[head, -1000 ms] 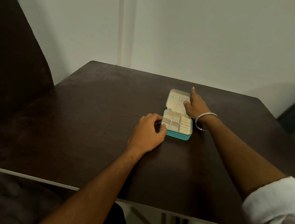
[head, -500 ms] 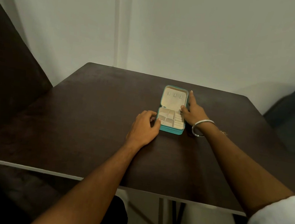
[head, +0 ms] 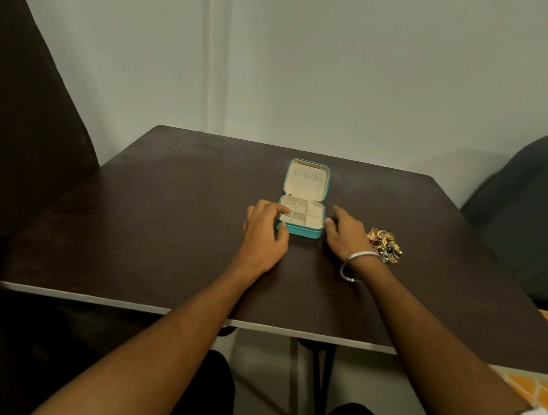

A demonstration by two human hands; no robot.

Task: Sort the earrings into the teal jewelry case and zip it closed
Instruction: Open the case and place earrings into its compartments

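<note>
The teal jewelry case [head: 302, 211] is lying open at the frame's centre, its lid propped up behind the divided tray. The left hand [head: 264, 233] is gripping its lower left corner, while the right hand [head: 345, 231] is hovering just right of it, fingers relaxed and holding nothing. The earrings [head: 384, 244] are sitting in a heap right of that wrist. The dark table [head: 159, 227] is stretching wide on the left, with a pale wall [head: 352, 61] behind.
</note>
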